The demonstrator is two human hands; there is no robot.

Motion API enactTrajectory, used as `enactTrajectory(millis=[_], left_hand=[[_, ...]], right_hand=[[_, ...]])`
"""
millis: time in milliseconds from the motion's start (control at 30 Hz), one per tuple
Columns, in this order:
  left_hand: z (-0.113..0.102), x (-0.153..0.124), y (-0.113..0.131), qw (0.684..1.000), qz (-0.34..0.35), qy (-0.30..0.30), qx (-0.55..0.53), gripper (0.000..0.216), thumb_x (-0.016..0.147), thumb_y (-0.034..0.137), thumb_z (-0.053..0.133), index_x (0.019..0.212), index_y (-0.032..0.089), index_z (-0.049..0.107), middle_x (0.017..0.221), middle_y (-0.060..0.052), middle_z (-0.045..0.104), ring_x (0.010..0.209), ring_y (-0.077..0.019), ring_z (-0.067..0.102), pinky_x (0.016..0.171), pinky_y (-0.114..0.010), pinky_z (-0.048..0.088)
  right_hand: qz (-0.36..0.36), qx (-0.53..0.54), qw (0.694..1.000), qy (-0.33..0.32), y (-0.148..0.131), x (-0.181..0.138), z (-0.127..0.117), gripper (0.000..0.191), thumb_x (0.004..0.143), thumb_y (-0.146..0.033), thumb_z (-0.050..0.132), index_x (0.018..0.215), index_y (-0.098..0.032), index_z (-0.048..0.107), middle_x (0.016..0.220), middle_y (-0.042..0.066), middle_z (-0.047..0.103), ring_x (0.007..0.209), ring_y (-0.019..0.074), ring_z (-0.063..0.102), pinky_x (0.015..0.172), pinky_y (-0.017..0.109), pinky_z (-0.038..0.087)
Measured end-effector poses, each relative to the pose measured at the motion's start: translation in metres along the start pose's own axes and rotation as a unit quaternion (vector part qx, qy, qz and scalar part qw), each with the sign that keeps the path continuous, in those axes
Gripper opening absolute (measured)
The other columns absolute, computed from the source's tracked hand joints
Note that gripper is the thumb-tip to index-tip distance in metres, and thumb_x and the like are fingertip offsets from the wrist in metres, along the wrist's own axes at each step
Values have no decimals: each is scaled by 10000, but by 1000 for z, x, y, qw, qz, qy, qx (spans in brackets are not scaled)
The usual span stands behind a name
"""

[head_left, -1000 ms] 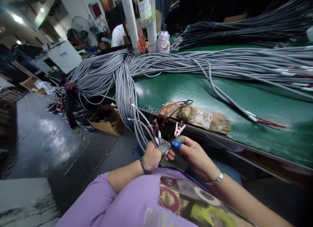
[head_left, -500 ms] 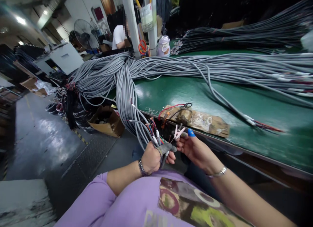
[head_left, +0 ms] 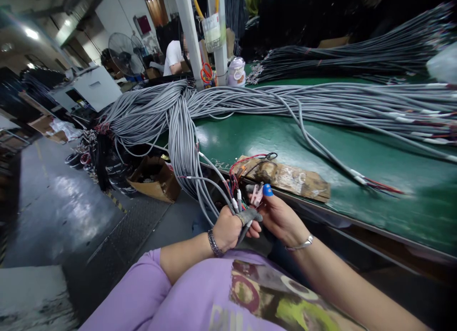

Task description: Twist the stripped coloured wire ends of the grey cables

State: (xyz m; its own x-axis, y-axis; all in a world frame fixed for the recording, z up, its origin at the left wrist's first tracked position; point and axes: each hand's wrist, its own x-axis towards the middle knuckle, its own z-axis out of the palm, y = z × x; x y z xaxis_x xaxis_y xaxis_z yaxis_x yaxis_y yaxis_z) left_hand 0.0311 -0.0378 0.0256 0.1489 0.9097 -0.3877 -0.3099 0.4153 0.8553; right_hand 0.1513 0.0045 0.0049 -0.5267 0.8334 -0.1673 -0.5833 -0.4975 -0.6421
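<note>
My left hand [head_left: 228, 228] is closed around the ends of a few grey cables [head_left: 214, 188] whose stripped coloured wires [head_left: 233, 186] stick up above the fist; a grey wrap covers one finger. My right hand [head_left: 276, 214], thumb capped in blue, pinches a small pink clip [head_left: 256, 194] right beside those wire ends. Both hands are held in front of the near edge of the green table [head_left: 285, 136]. The cables run up into a big grey cable bundle [head_left: 185, 117] draped over the table's left end.
A taped cardboard pad [head_left: 289, 176] with red and black leads lies near the table edge. A single cable with bared wires [head_left: 360, 179] lies to the right. Dark cable bundles [head_left: 339, 57] lie at the back. A cardboard box [head_left: 153, 179] sits on the floor. A person [head_left: 173, 55] stands beyond.
My right hand has come closer to the left, bringing the pink clip against the wire ends. The left hand kept its grip and rose slightly.
</note>
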Motion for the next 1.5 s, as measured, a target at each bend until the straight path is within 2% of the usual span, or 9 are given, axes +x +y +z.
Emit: enactTrajectory(millis=[233, 333, 500, 600, 800, 867, 1033, 1267, 1500], left_hand=[[-7, -8, -5, 1000, 18, -4, 13, 425, 616, 495, 764, 663, 91, 643, 523, -42, 622, 390, -110, 560, 381, -190, 379], [-11, -13, -7, 999, 23, -11, 20, 444, 623, 517, 760, 679, 92, 645, 531, -43, 629, 394, -113, 566, 383, -192, 389], [-7, -14, -5, 999, 28, 21, -11, 453, 601, 521, 769, 692, 94, 646, 522, -36, 624, 392, -107, 555, 391, -196, 405], [-2, -12, -3, 999, 31, 32, -24, 430, 601, 502, 768, 681, 99, 640, 520, -34, 623, 390, -102, 548, 396, -198, 410], [2, -7, -2, 998, 35, 40, -21, 427, 621, 512, 745, 634, 105, 615, 517, -40, 619, 389, -102, 548, 384, -192, 384], [4, -5, -3, 998, 34, 43, -20, 424, 619, 507, 746, 647, 105, 616, 520, -39, 621, 391, -101, 548, 386, -192, 383], [6, -4, -5, 998, 34, 44, -17, 421, 614, 501, 744, 677, 105, 618, 511, -34, 615, 388, -102, 542, 389, -194, 379], [-1, -2, -15, 999, 24, 36, 4, 411, 634, 490, 739, 694, 99, 628, 525, -41, 623, 405, -110, 555, 401, -200, 378], [-10, -9, -19, 999, 34, 27, 11, 429, 647, 512, 739, 717, 102, 634, 539, -34, 626, 410, -115, 563, 404, -204, 392]], right_hand=[[-20, 37, 996, 82, 0, 0, -11, 448, 719, -633, 669, 808, -197, 715, 756, 56, 710, 607, 155, 617, 564, 270, 533], [7, 39, 996, 76, -4, -2, -11, 462, 707, -634, 680, 827, -189, 724, 782, 52, 713, 612, 138, 606, 565, 250, 516], [-5, 9, 995, 96, -7, -1, -9, 279, 744, -476, 726, 809, -205, 708, 783, 30, 709, 647, 134, 607, 603, 257, 499], [-18, -6, 995, 99, -3, -1, -9, 328, 730, -519, 717, 808, -202, 694, 729, 21, 674, 631, 140, 585, 607, 276, 490], [-186, -140, 952, 200, 6, 2, -10, 385, 719, -557, 717, 628, -198, 610, 563, -31, 538, 518, 100, 456, 521, 237, 406], [-170, -132, 961, 175, 7, 3, -8, 429, 739, -623, 655, 660, -202, 625, 581, -15, 570, 500, 113, 480, 501, 256, 418], [-16, -19, 998, 53, 4, 5, -3, 533, 750, -710, 557, 809, -193, 675, 550, 14, 610, 335, 140, 467, 351, 304, 416], [-57, 56, 988, 134, 8, 11, -8, 325, 717, -515, 737, 802, -204, 696, 754, 38, 702, 569, 154, 616, 551, 277, 547], [-47, 40, 995, 76, 11, -3, -16, 491, 707, -690, 631, 864, -228, 690, 814, 32, 694, 688, 156, 615, 628, 279, 520]])
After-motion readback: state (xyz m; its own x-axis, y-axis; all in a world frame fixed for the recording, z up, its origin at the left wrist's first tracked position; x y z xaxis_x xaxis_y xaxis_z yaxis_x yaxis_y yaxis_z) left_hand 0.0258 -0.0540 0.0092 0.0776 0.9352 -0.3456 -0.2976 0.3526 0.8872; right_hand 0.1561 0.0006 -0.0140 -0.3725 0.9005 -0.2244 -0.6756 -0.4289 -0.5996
